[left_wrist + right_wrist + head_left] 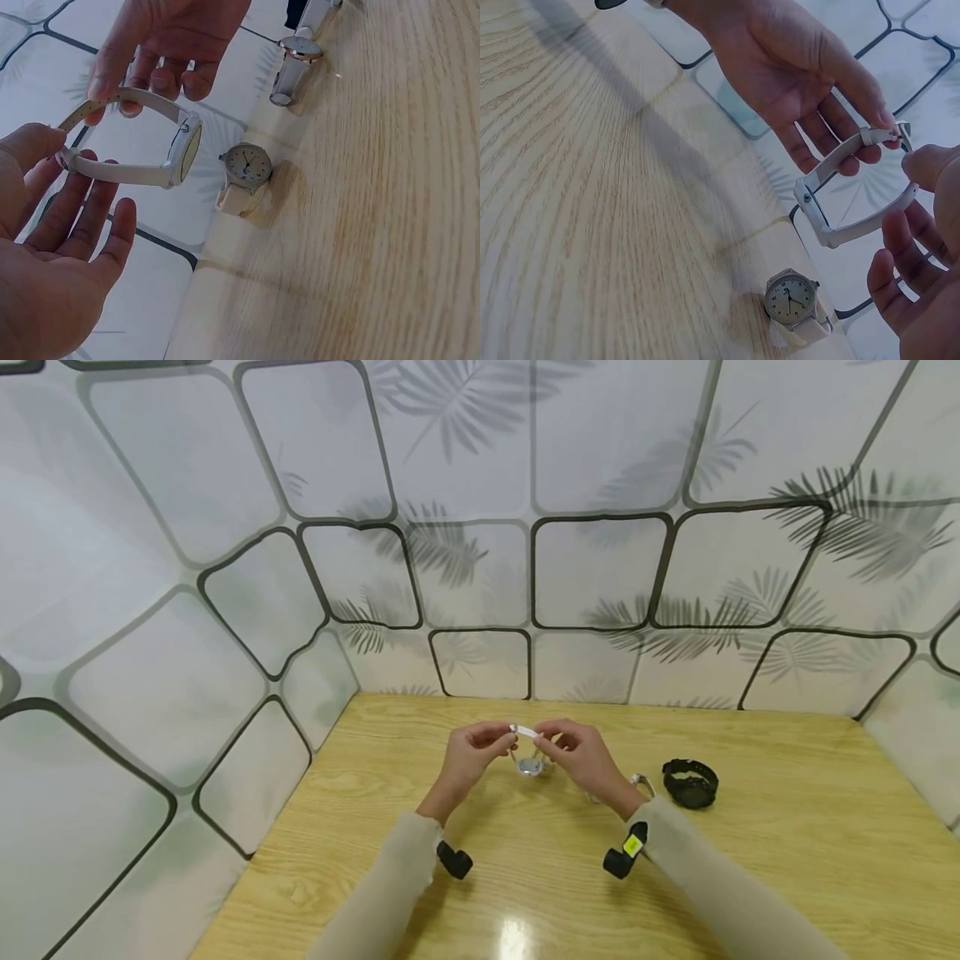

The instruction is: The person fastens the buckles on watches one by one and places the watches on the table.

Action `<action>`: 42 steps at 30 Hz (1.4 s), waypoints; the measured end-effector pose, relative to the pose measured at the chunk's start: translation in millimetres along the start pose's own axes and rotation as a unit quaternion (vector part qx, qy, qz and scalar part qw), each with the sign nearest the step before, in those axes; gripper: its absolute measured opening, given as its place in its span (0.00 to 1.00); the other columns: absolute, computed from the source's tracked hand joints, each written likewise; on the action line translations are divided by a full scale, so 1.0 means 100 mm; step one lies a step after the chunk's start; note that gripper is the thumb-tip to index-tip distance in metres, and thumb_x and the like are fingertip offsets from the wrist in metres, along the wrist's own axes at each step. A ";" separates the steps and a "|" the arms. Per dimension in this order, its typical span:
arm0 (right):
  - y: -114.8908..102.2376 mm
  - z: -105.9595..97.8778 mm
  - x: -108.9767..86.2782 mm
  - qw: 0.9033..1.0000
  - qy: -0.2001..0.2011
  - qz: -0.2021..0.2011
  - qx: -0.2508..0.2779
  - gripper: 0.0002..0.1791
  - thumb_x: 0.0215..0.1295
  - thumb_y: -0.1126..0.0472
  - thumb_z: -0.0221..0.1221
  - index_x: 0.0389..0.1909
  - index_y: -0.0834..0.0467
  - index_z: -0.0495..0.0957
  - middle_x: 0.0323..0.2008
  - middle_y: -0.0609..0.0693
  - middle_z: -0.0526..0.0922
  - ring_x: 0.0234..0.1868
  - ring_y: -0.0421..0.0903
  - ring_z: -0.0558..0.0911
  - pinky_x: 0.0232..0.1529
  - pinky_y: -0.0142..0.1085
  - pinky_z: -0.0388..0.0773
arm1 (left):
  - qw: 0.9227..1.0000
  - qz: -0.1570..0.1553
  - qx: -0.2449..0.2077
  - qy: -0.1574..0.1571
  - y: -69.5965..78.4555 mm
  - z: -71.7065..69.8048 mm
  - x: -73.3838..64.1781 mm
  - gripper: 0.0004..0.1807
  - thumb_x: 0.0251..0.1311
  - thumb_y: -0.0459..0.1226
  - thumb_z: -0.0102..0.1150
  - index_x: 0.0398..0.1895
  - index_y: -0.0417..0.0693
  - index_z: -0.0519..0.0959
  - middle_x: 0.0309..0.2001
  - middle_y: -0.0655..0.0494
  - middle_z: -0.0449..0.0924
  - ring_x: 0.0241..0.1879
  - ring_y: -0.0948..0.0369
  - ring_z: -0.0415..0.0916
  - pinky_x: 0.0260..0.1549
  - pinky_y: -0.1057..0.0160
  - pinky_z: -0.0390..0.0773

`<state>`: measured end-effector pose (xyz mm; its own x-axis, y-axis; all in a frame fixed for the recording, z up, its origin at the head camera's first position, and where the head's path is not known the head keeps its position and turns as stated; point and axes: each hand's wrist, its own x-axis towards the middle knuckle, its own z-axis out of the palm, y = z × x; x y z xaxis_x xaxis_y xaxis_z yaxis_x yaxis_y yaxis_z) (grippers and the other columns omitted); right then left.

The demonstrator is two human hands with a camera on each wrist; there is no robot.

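Both hands hold a white wristwatch (527,732) up off the table, its strap bent into a loop and its case on the side away from the fingers. My left hand (60,255) pinches the strap's buckle end (904,133) between thumb and fingers. The strap part with holes (94,103) is in the grip of my right hand (930,262). In the wrist views, the white case (182,150) shows mostly from its side. On the table stands a second watch (790,298) with a round numbered dial and a pale strap, apart from both hands.
A black watch (690,783) lies to the right on the wooden table (787,827). A watch with a rose-gold-coloured case (300,47) and pale strap sits near my right forearm, partly hidden in the head view. Patterned sheeting (480,577) stands behind the table and at its left.
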<state>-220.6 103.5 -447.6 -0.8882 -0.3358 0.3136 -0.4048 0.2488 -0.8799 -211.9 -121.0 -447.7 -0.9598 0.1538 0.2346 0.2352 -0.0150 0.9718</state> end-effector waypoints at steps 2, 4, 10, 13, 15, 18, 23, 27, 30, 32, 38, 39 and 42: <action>0.00 0.01 0.00 1.000 -0.004 -0.002 -0.003 0.14 0.73 0.52 0.64 0.54 0.51 0.85 0.41 0.51 0.85 0.35 0.65 0.83 0.33 0.49 0.83 | 1.000 -0.001 0.009 -0.011 -0.01 0.01 -0.01 0.12 0.67 0.36 0.68 0.49 0.39 0.87 0.43 0.44 0.88 0.42 0.53 0.86 0.47 0.51 0.85; -0.01 0.02 -0.01 1.000 -0.008 -0.004 -0.004 0.13 0.73 0.51 0.64 0.54 0.50 0.86 0.42 0.50 0.85 0.36 0.65 0.83 0.33 0.44 0.82 | 1.000 0.002 0.018 -0.019 -0.01 0.03 -0.01 0.11 0.67 0.36 0.68 0.48 0.38 0.87 0.43 0.42 0.88 0.42 0.52 0.86 0.46 0.57 0.86; 0.00 0.05 -0.03 1.000 -0.006 -0.013 -0.012 0.14 0.73 0.51 0.63 0.55 0.50 0.86 0.46 0.49 0.86 0.37 0.59 0.84 0.34 0.41 0.83 | 1.000 0.002 0.019 -0.002 -0.06 0.11 -0.02 0.12 0.67 0.38 0.68 0.46 0.37 0.87 0.40 0.47 0.88 0.39 0.54 0.85 0.44 0.59 0.85; 0.01 0.06 -0.03 1.000 -0.005 -0.009 -0.010 0.15 0.73 0.51 0.64 0.55 0.50 0.86 0.48 0.49 0.86 0.37 0.58 0.84 0.35 0.43 0.83 | 1.000 0.000 0.008 0.013 -0.08 0.14 -0.03 0.12 0.68 0.38 0.68 0.46 0.37 0.87 0.40 0.47 0.88 0.40 0.50 0.85 0.43 0.60 0.85; 0.01 0.06 -0.03 1.000 -0.004 -0.005 -0.008 0.15 0.73 0.50 0.64 0.55 0.50 0.86 0.49 0.49 0.86 0.37 0.58 0.84 0.35 0.44 0.83 | 1.000 0.000 0.000 0.017 -0.08 0.15 -0.03 0.12 0.69 0.38 0.67 0.46 0.37 0.86 0.42 0.46 0.88 0.41 0.47 0.85 0.43 0.60 0.86; 0.01 0.06 -0.02 1.000 -0.005 0.000 -0.004 0.16 0.72 0.49 0.65 0.55 0.50 0.86 0.48 0.49 0.86 0.38 0.57 0.84 0.35 0.46 0.83 | 1.000 0.003 -0.012 0.019 -0.07 0.17 -0.03 0.12 0.70 0.37 0.66 0.47 0.36 0.85 0.43 0.43 0.87 0.41 0.47 0.85 0.43 0.59 0.86; 0.03 0.06 -0.03 0.999 -0.041 -0.002 0.014 0.19 0.72 0.55 0.66 0.60 0.55 0.80 0.42 0.54 0.84 0.35 0.59 0.84 0.32 0.43 0.83 | 0.999 0.000 -0.032 0.018 -0.06 0.17 -0.03 0.12 0.69 0.37 0.66 0.46 0.34 0.84 0.40 0.46 0.87 0.38 0.54 0.84 0.43 0.60 0.86; 0.11 0.05 -0.05 0.997 -0.067 0.010 0.041 0.18 0.71 0.59 0.66 0.58 0.57 0.77 0.42 0.56 0.84 0.35 0.61 0.83 0.31 0.40 0.82 | 0.999 0.001 -0.046 0.018 -0.06 0.13 -0.02 0.12 0.70 0.36 0.65 0.47 0.34 0.84 0.38 0.49 0.87 0.36 0.58 0.84 0.43 0.60 0.86; 0.16 0.04 -0.06 0.997 -0.065 0.020 0.048 0.15 0.71 0.58 0.66 0.55 0.57 0.79 0.42 0.56 0.84 0.35 0.63 0.84 0.32 0.43 0.83 | 0.998 -0.003 -0.054 0.022 -0.06 0.10 -0.02 0.11 0.70 0.36 0.65 0.47 0.35 0.84 0.36 0.50 0.87 0.35 0.59 0.85 0.42 0.60 0.86; 0.17 0.03 -0.07 0.997 -0.059 0.020 0.047 0.14 0.72 0.58 0.65 0.55 0.57 0.80 0.42 0.56 0.84 0.35 0.63 0.83 0.34 0.48 0.84 | 0.998 -0.006 -0.059 0.024 -0.07 0.08 -0.02 0.11 0.70 0.35 0.65 0.47 0.35 0.84 0.36 0.50 0.87 0.35 0.59 0.85 0.42 0.60 0.86; 0.17 0.04 -0.06 0.998 -0.048 0.014 0.024 0.15 0.74 0.62 0.62 0.57 0.62 0.81 0.42 0.58 0.85 0.37 0.68 0.82 0.37 0.54 0.84 | 0.998 -0.008 -0.068 0.017 -0.09 0.10 -0.02 0.12 0.70 0.35 0.65 0.47 0.33 0.84 0.37 0.50 0.88 0.36 0.58 0.85 0.43 0.57 0.86; 0.17 0.04 -0.06 0.999 -0.048 0.013 0.019 0.15 0.74 0.63 0.62 0.57 0.63 0.80 0.42 0.59 0.85 0.36 0.70 0.81 0.36 0.53 0.84 | 0.998 -0.009 -0.068 0.015 -0.09 0.10 -0.01 0.11 0.70 0.35 0.65 0.47 0.33 0.83 0.37 0.50 0.87 0.36 0.58 0.85 0.43 0.57 0.86; 0.18 0.06 -0.07 0.999 -0.049 0.010 0.006 0.15 0.75 0.64 0.61 0.58 0.66 0.80 0.43 0.61 0.85 0.36 0.71 0.80 0.34 0.49 0.83 | 0.998 -0.012 -0.065 0.012 -0.12 0.10 -0.02 0.10 0.70 0.34 0.65 0.46 0.33 0.83 0.37 0.50 0.87 0.36 0.58 0.85 0.42 0.58 0.86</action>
<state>-220.7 105.0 -467.1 -0.8706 -0.4175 0.2603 -0.3841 0.2462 -0.8898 -211.5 -110.8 -459.5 -0.9687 0.1315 0.2106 0.1922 -0.1395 0.9714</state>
